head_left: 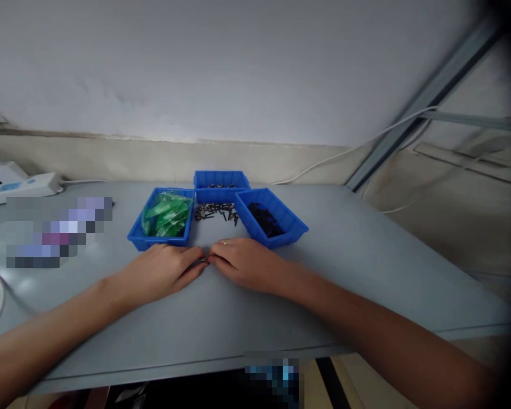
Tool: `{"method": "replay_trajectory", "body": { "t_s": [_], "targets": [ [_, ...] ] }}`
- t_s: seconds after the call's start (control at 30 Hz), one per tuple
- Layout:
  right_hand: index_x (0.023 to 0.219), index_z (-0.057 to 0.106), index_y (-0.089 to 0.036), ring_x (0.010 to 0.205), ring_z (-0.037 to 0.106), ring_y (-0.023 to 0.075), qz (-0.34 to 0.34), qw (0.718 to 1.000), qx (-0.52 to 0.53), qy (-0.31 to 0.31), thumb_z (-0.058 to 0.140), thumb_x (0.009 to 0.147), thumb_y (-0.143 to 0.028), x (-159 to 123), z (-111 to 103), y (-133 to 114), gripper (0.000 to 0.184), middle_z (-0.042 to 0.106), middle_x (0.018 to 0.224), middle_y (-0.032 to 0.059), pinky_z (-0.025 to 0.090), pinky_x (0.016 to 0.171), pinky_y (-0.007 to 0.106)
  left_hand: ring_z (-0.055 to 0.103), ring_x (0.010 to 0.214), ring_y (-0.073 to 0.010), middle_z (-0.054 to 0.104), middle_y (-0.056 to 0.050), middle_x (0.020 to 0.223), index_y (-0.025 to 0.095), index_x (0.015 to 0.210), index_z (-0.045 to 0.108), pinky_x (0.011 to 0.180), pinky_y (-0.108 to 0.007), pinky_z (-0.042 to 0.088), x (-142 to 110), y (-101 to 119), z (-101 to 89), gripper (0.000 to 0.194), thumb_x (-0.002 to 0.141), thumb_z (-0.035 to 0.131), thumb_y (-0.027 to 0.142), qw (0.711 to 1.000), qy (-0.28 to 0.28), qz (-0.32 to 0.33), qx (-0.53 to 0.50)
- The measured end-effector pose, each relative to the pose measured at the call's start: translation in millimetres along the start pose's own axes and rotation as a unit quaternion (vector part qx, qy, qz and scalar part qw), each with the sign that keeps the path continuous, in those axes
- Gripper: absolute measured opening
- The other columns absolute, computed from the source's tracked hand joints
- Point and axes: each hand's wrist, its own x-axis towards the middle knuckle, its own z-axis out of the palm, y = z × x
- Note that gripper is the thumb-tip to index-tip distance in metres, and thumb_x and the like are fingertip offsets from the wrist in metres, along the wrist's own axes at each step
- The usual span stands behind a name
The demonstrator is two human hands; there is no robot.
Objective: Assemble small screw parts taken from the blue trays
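Observation:
My left hand (166,270) and my right hand (249,264) meet fingertip to fingertip low over the table, in front of the blue bins. Each is closed in a pinch. A tiny shiny metal part (204,259) shows at the left fingertips; its kind is too small to tell. Whatever the right fingertips pinch is hidden. Just beyond the hands lies a loose pile of small dark, screw-like pieces with shiny metal ends (217,212).
The left blue bin (137,237) holds green plastic packets (168,213). In the right blue bin (292,221) lie black small parts (264,220), and the back blue bin (221,196) holds shiny small pieces. A white power strip (38,184) sits at far left.

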Motion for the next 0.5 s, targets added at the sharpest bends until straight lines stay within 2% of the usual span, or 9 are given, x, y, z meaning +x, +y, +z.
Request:
{"method": "replay_trajectory", "body": {
  "t_s": [0.3, 0.5],
  "targets": [
    [0.075, 0.05, -0.016, 0.069, 0.051, 0.0116, 0.018, 0.999, 0.042, -0.024, 0.036, 0.09, -0.021, 0.7, -2.5, -0.9, 0.021, 0.058, 0.075, 0.0019, 0.033, 0.064, 0.025, 0.059, 0.059, -0.0155, 0.058, 0.0, 0.065, 0.019, 0.088, 0.052, 0.051, -0.025, 0.035, 0.4, -2.2, 2.4, 0.028, 0.09, 0.03, 0.037, 1.0, 0.018, -0.005, 0.01],
    [0.071, 0.048, -0.017, 0.064, 0.049, 0.0105, 0.026, 0.998, 0.059, -0.026, 0.038, 0.088, -0.022, 0.1, -3.5, 0.0, 0.02, 0.057, 0.07, 0.0003, 0.03, 0.059, 0.025, 0.059, 0.058, -0.0148, 0.059, -0.001, 0.064, 0.018, 0.085, 0.053, 0.05, -0.025, 0.035, -0.1, 1.2, 0.1, 0.029, 0.09, 0.031, 0.036, 1.0, 0.024, 0.002, 0.017]
  ]
}}
